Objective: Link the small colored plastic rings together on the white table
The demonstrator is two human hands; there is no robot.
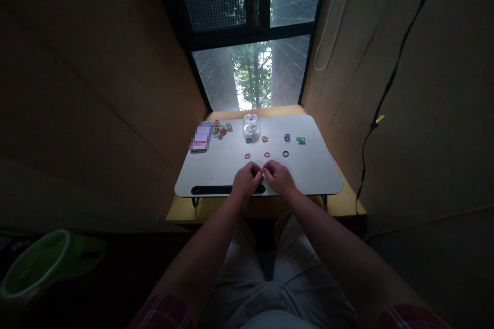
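Observation:
My left hand (247,179) and my right hand (278,177) meet over the front of a white lap table (309,175). Both are closed, fingertips pinched together on something small and pinkish that I cannot make out. Just beyond them lie a red ring (247,156), another red ring (267,154) and a dark ring (285,153), resembling hair ties. Behind these sit a blue bundle (248,140), a yellowish one (264,139), a purple one (287,137) and a green one (301,140). A mixed heap of coloured rings (222,130) lies at the back left.
A clear round jar (251,126) stands near the table's back edge. At the left is a phone-like rectangle (201,136), blurred. A black slot (212,190) runs along the front edge. Walls flank both sides, with a window (252,72) ahead and a green bin (50,262) lower left.

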